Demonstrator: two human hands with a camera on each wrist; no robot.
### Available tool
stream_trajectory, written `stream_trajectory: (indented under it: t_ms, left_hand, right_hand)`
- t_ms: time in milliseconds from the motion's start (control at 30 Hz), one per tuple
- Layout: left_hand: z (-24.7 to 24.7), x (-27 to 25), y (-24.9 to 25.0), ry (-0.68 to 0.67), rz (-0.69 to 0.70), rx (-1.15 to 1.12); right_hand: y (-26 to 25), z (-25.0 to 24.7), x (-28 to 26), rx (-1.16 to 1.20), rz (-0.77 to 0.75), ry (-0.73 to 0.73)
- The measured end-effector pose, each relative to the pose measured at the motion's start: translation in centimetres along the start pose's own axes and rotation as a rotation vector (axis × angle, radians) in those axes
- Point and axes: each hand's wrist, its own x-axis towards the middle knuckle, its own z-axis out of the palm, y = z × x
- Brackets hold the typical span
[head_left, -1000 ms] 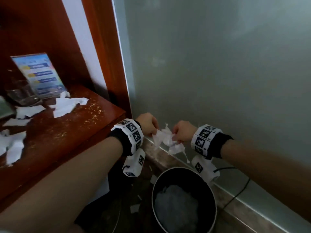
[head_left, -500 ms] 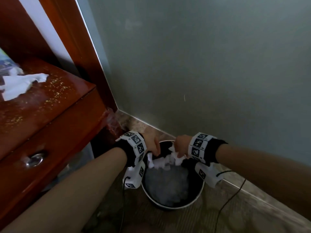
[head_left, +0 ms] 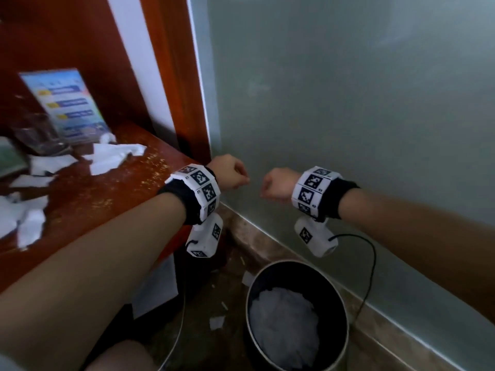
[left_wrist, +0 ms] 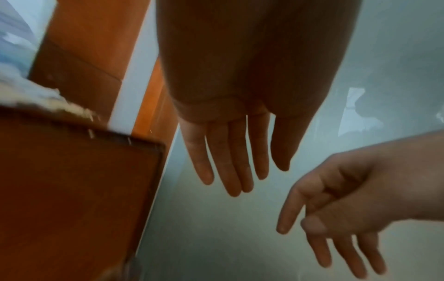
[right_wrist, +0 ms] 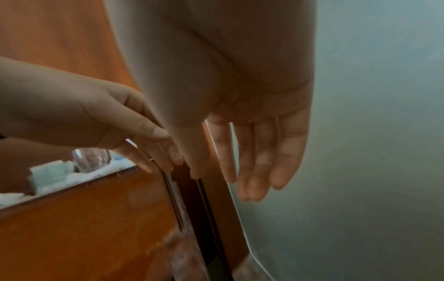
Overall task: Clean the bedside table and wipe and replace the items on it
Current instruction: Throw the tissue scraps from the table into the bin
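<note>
The red-brown bedside table [head_left: 80, 199] at the left carries torn white paper scraps [head_left: 112, 156], crumbs, a clear glass [head_left: 40, 135] and a blue printed card [head_left: 64, 105] at the back. My left hand [head_left: 230, 174] hovers just past the table's right corner, and my right hand [head_left: 276, 184] is a little to its right. Both are empty. In the wrist views the left hand [left_wrist: 235, 171] and the right hand [right_wrist: 252, 171] have straight, relaxed fingers. Below them stands a black round bin [head_left: 337, 311] with crumpled white paper [head_left: 284, 322] inside.
A grey-green wall [head_left: 348, 116] closes the right side, with a dark skirting along the floor. A black cable [head_left: 371, 277] hangs from my right wrist toward the bin. Small paper bits [head_left: 217, 322] lie on the floor left of the bin.
Both hands held a wad of white paper, lowered it into the bin and let go. They have since risen empty beside the table corner.
</note>
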Motion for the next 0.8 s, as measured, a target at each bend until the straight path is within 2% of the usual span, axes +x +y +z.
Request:
stream_trajectory:
  t_ms: [133, 233, 300, 400, 500, 600, 667, 800]
  left_hand:
    - [-6.1, -2.1, -2.1, 0.211, -0.033, -0.013]
    - [-10.3, -4.8, -5.9, 0.342, -0.141, -0.003]
    - [-12.5, -6.6, -8.8, 0.377, -0.228, -0.005]
    - [-15.2, -10.2, -14.4, 0.424, -0.411, 0.037]
    - [-16.7, -13.9, -19.3, 0.41, -0.63, 0.122]
    - [-16.9, -17.8, -22.7, 0.334, -0.814, 0.162]
    - [-16.6, -20.3, -24.5, 0.292, -0.892, 0.165]
    - [-16.0, -21.8, -26.1, 0.203, -0.908, 0.222]
  right_hand:
    - [-5.6, -3.5, 2.6, 0.152, -0.081, 0.161]
    - [-11.3, -4.6, 5.0, 0.234, -0.183, 0.292]
    - [-14.7, -4.5, 6.1, 0.282, -0.25, 0.27]
    - [-20.5, -3.3, 7.5, 0.216, -0.347, 0.194]
    - [-24.4, -1.9, 9.2, 0.123, -0.394, 0.174]
    - [-27.4, -0.5, 11.1, 0.069, -0.364, 0.157]
    - [-29.5, 0.6, 12.4, 0.049, -0.323, 0.138]
    - [-29.8, 1.1, 13.9, -0.128, -0.275, 0.172]
